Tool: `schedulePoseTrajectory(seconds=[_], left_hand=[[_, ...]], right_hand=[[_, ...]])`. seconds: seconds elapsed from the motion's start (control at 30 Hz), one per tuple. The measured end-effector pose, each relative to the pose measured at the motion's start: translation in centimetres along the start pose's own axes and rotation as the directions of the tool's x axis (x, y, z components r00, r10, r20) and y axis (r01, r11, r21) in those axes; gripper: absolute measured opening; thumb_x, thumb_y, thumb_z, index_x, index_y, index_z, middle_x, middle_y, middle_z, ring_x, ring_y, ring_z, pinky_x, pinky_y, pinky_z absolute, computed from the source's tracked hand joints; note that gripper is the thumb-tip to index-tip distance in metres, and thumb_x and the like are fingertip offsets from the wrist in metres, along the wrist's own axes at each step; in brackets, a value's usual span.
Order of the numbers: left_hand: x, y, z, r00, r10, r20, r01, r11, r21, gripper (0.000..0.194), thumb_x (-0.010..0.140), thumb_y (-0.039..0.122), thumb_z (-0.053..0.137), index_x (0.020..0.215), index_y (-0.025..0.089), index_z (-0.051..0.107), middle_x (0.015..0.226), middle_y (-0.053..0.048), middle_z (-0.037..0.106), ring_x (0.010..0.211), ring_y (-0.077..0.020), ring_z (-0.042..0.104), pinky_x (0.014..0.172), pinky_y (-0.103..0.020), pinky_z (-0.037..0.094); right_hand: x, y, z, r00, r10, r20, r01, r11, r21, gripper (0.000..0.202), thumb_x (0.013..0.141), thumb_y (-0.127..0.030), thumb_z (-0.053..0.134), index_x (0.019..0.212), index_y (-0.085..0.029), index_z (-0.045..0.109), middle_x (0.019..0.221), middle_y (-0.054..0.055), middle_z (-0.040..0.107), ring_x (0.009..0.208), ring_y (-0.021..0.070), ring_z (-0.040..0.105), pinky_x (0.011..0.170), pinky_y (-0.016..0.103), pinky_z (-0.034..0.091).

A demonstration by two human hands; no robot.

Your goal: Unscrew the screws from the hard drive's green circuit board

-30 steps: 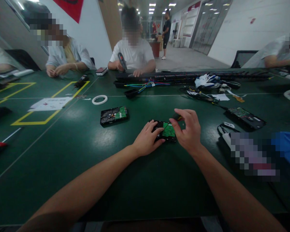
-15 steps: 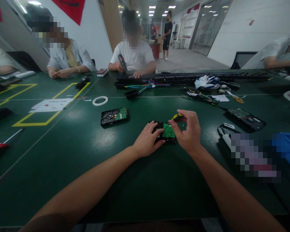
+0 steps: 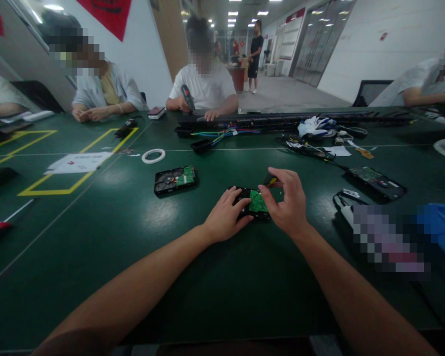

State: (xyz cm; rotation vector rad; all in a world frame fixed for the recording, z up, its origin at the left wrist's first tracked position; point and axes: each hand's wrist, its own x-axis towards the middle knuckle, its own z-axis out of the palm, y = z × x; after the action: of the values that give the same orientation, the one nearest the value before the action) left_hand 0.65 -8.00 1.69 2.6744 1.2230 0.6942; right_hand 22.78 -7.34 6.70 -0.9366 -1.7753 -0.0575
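A black hard drive with a green circuit board point(image 3: 258, 201) lies on the green table in front of me. My left hand point(image 3: 230, 213) grips its left part, fingers over the top and thumb along the near edge. Between the thumb and fingers of my right hand point(image 3: 287, 200) is a small black-and-yellow screwdriver point(image 3: 270, 180). Its thin shaft slants down to the left, toward the circuit board; whether the tip sits in a screw I cannot tell. To the left lies a second hard drive point(image 3: 175, 180), board side up.
A third hard drive point(image 3: 374, 182) is at the right, near a blue bin point(image 3: 443, 227). A tape roll point(image 3: 153, 156) and a red-handled screwdriver point(image 3: 0, 230) lie left. White gloves point(image 3: 315, 126) and cables lie farther back. A person opposite holds a power screwdriver point(image 3: 187, 97).
The screwdriver handle has turned in my right fingers, showing more black and less yellow. My left hand and the hard drive stay in place.
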Motion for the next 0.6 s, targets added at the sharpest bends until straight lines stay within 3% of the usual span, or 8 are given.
schedulePoseTrajectory(seconds=[0.27, 0.6], left_hand=[[0.01, -0.08, 0.01, 1.000, -0.002, -0.006, 0.001, 1.000, -0.018, 0.051, 0.103, 0.045, 0.069, 0.147, 0.023, 0.057, 0.164, -0.017, 0.045, 0.162, -0.0402, 0.032, 0.130, -0.067, 0.031], [0.03, -0.14, 0.11, 1.000, 0.008, 0.000, -0.008, 1.000, -0.004, 0.050, 0.105, 0.046, 0.066, 0.147, 0.021, 0.057, 0.163, -0.019, 0.045, 0.162, -0.0395, 0.031, 0.130, -0.066, 0.031]], right_hand=[[-0.44, 0.75, 0.35, 0.997, 0.071, 0.030, -0.073, 0.993, 0.089, 0.055, 0.099, -0.018, 0.065, 0.149, -0.036, 0.053, 0.140, 0.007, 0.065, 0.107, 0.0234, 0.075, 0.093, 0.046, 0.068], [-0.23, 0.11, 0.13, 0.985, 0.029, 0.169, -0.056, 0.986, 0.156, 0.069, 0.100, -0.013, 0.054, 0.162, -0.040, 0.041, 0.152, 0.007, 0.058, 0.122, 0.0257, 0.071, 0.103, 0.051, 0.066]])
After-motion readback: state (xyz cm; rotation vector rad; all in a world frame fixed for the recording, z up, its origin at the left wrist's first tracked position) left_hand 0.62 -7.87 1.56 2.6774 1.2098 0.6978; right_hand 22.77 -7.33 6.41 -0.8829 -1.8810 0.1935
